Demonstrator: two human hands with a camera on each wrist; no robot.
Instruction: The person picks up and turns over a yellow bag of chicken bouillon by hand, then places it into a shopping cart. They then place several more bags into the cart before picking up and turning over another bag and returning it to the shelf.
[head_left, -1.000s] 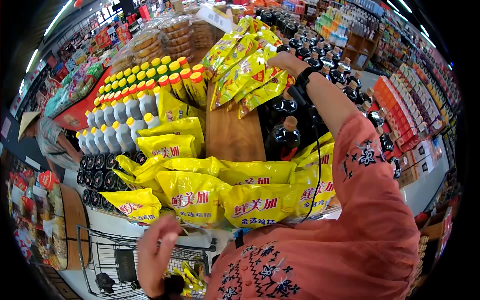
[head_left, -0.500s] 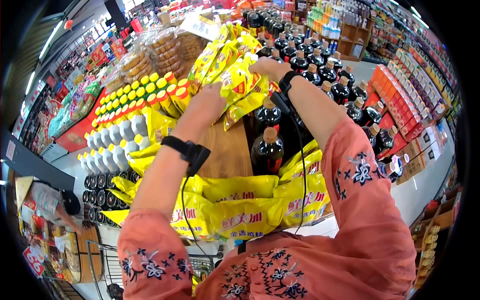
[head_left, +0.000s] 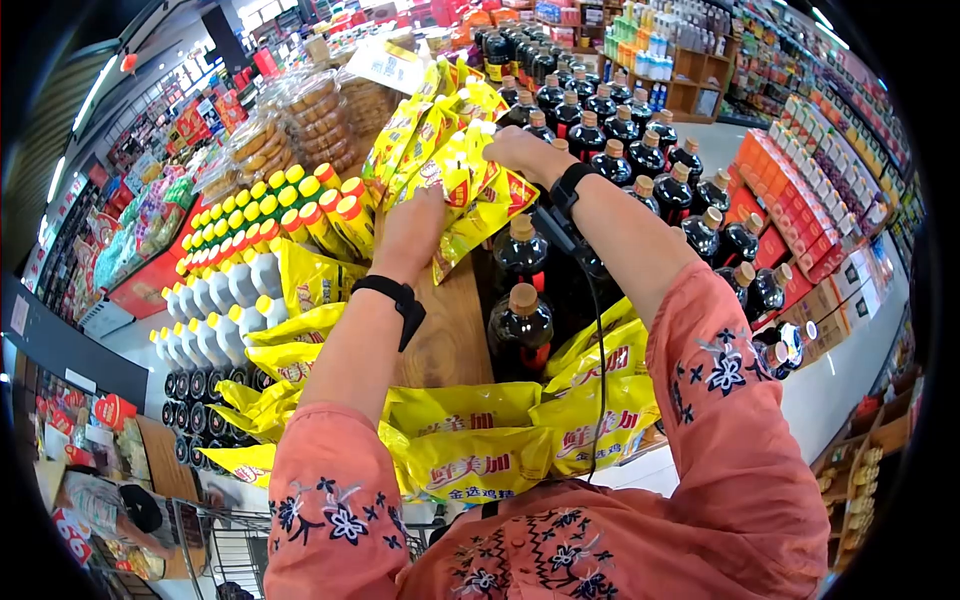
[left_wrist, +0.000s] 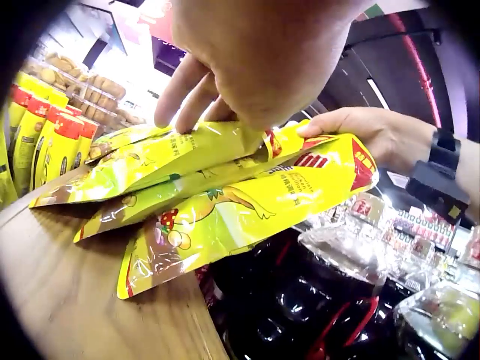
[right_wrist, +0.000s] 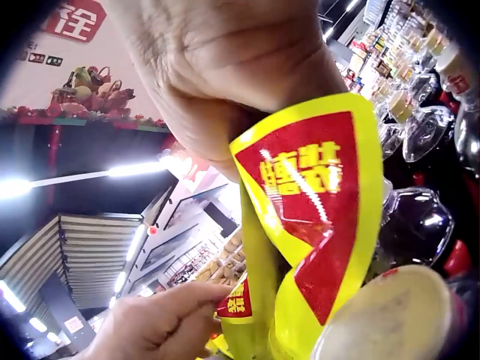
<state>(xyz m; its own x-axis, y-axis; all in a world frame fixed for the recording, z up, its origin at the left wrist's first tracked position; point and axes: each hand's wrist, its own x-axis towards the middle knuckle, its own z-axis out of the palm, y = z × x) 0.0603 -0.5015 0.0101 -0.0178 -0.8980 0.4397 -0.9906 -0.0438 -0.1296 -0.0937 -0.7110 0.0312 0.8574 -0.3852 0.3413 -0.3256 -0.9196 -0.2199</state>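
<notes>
Several yellow packets: a fanned bunch of glossy sachets with red corners. I hold them up between both hands, above the wooden surface.
Where they are: near the back of the display, just beside the dark bottles. More of the same packets stand behind them.
Right hand: clenched on the top, red-cornered ends of the bunch. The wrist view shows one edge tucked under my palm.
Left hand: grasping the bunch lower down, with fingertips curled over the uppermost sachet and my thumb out of sight beneath.
Doing it well: I judge the film slippery, so the right-hand pinch should stay firm. That lets the left hand square the loose ends so the edges line up rather than splay.
Care: the lowest sachet hangs nearest the bottle caps, so I would lift the bunch clear and not drag it across them.
Arm pose: both arms reach forward and up over the large yellow bags at the near edge.
Right arm: the elbow is bent and the forearm crosses above the bottles.
Left arm: the forearm runs straight along the wooden strip, with a black band at the wrist.
Left of my arms: yellow squeeze bottles stand in rows, well apart from the bunch.
</notes>
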